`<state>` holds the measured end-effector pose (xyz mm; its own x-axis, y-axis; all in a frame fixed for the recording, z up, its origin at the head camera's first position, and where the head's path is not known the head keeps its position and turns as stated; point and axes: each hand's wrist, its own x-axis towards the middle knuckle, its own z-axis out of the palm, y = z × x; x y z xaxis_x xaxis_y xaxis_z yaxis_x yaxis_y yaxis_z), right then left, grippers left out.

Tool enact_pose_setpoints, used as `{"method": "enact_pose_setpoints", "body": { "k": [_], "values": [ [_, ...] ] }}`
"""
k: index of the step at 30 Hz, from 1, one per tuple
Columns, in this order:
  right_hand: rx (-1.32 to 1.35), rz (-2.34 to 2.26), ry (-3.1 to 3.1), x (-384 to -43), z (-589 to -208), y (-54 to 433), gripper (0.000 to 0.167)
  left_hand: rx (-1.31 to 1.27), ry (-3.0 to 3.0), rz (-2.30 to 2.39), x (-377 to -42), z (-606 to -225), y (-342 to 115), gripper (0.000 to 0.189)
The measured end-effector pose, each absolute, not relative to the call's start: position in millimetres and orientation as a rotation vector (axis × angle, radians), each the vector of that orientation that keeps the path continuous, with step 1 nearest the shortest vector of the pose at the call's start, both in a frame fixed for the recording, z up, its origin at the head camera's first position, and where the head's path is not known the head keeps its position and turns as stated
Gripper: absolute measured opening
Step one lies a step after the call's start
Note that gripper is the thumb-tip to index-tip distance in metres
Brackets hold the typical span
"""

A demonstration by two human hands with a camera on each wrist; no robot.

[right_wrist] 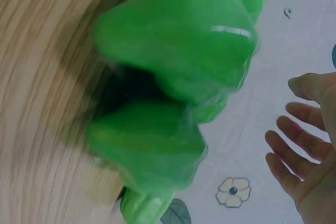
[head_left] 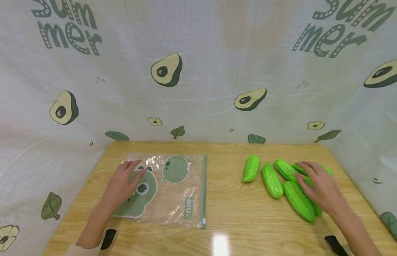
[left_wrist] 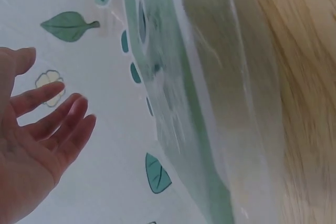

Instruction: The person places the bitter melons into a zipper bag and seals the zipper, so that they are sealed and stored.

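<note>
Here we have the left hand [head_left: 122, 182] hovering above the cartoon-printed end of the clear zip bag [head_left: 167, 201], its grip loosely spread and pinching nothing, while that bag lies flat on the left of the wooden counter [head_left: 231, 208], its green zip strip [head_left: 204, 188] toward the middle. Over on the right, we see the right hand [head_left: 320, 184] above the cluster of bright green vegetables [head_left: 298, 201], grip spread too, though we cannot tell whether it touches one, and a single vegetable [head_left: 251, 168] lies at the cluster's left edge, nearest the bag.
</note>
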<state>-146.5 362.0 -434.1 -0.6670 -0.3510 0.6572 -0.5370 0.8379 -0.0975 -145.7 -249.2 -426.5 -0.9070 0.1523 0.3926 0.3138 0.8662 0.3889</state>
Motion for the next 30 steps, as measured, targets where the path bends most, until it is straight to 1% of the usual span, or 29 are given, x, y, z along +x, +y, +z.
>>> {"method": "enact_pose_setpoints", "body": {
  "k": [3,4,8,9,16,18,20,30],
  "values": [
    [0.661,0.404,-2.354,-149.1,-434.3,353.6,0.071,-0.343,-2.702,-0.682,-146.6,-427.2,-242.2,0.045],
    [0.666,0.412,-2.352,-149.7,-434.2,351.0,0.069,-0.347,-2.701,-0.687,-147.3,-427.8,-239.6,0.045],
    [0.677,0.45,-2.362,-151.1,-433.4,341.3,0.04,-0.391,-2.641,-0.69,-150.8,-431.4,-229.9,0.043],
    [0.678,0.459,-2.366,-151.2,-433.2,339.4,0.036,-0.389,-2.64,-0.692,-151.5,-431.9,-227.2,0.043],
    [0.678,0.486,-2.384,-153.1,-433.5,327.9,0.034,-0.391,-2.652,-0.699,-153.5,-432.2,-208.6,0.042],
    [0.687,0.485,-2.384,-153.5,-434.7,323.7,0.044,-0.404,-2.644,-0.699,-153.4,-433.3,-204.4,0.041],
    [0.693,0.484,-2.384,-153.9,-436.2,319.5,0.047,-0.417,-2.645,-0.709,-152.8,-434.2,-200.2,0.04],
    [0.676,0.526,-2.425,-153.4,-439.6,298.2,0.046,-0.496,-2.62,-0.74,-151.3,-434.8,-181.3,0.035]
  ]
}}
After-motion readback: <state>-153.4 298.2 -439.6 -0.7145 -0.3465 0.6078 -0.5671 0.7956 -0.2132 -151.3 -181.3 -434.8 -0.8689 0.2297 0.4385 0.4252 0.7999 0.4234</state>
